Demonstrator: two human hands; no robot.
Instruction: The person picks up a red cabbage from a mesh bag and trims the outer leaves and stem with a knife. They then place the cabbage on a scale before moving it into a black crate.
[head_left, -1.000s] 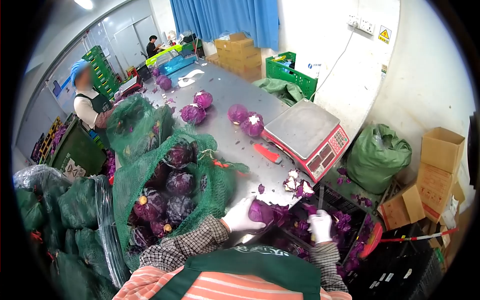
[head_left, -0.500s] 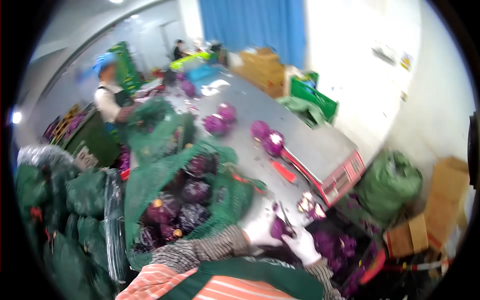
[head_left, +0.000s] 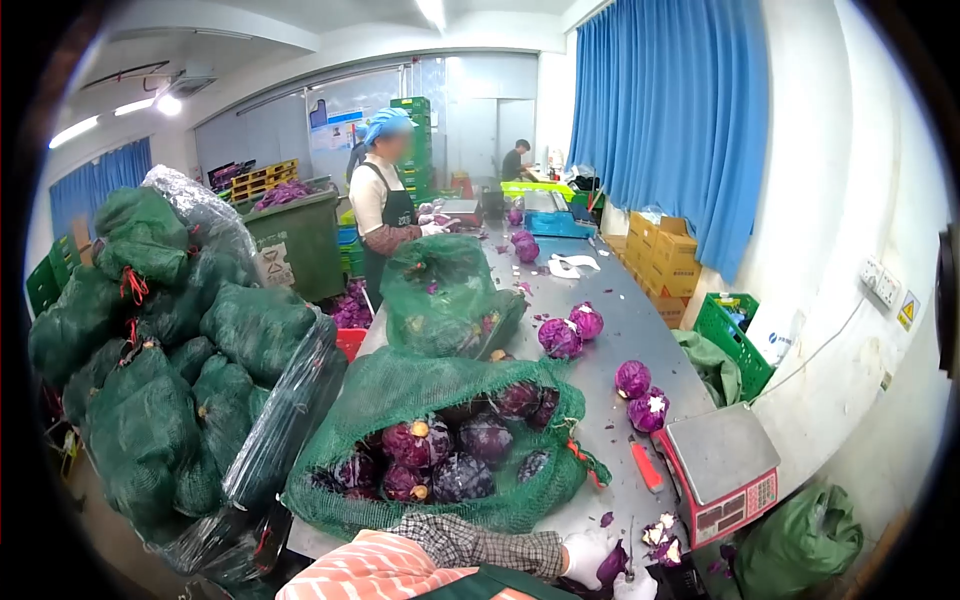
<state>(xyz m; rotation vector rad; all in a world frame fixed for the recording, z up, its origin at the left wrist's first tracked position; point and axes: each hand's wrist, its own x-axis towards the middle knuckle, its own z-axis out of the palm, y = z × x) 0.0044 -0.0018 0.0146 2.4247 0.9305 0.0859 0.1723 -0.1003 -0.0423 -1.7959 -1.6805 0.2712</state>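
Purple cabbage point(head_left: 612, 566) is resting in the left hand point(head_left: 588, 556) at the near edge of the bench point(head_left: 580, 385), the white-gloved grip clasping it from the side. The right hand point(head_left: 635, 584) is sitting just beside it, its grip apparently closing round a knife point(head_left: 631, 548) whose thin blade is standing up close to the cabbage; the lower part of this hand is running out of view.

That closeness is posing the main risk: should the cabbage turn or the blade slip off its smooth leaves, the edge could be catching the left fingers, and the gloves may be offering little protection. Cut scraps point(head_left: 661, 530) are lying beside the scale point(head_left: 722, 455), and a sleeve or knuckle brushing them could be scattering them. A red tool point(head_left: 647, 467) is lying loose near the scale, where a sweeping forearm could be knocking it.

Two loose cabbages point(head_left: 640, 394) are leaning together beyond the scale with nothing visibly chocking them, so a nudge could be rolling them. The green mesh bag point(head_left: 345, 410) is gaping to the left, and a tug on its netting could be spilling its dark heads point(head_left: 462, 478).
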